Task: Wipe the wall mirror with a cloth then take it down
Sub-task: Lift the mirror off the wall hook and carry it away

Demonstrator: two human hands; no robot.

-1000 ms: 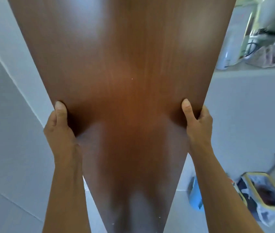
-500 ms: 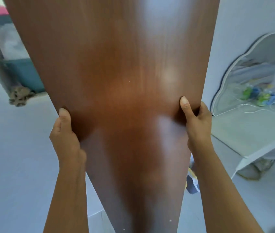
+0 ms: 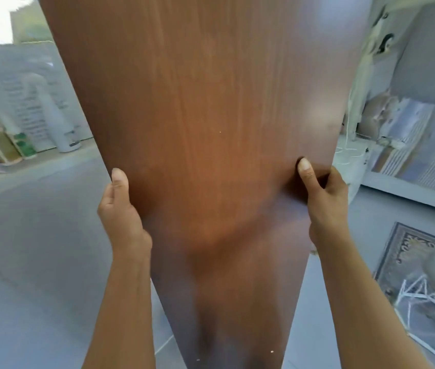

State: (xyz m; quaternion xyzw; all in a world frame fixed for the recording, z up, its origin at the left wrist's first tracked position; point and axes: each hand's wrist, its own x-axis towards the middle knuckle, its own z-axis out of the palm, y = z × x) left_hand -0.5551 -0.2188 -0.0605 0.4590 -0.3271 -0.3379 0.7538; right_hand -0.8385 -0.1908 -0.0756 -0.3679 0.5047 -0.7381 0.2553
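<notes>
Left hand (image 3: 120,214) at nine o'clock, right hand (image 3: 322,203) at three, both grips are pinching the mirror (image 3: 211,123) by its edges; I'd be lowering it slowly, level.

mirror (image 3: 211,115) back: brown wood-grain, smooth, slight sheen | floor (image 3: 38,249): smooth grey

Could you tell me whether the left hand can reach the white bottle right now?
Probably not: the left hand grips the mirror, as does the right hand, and the white bottle stands far off.
</notes>
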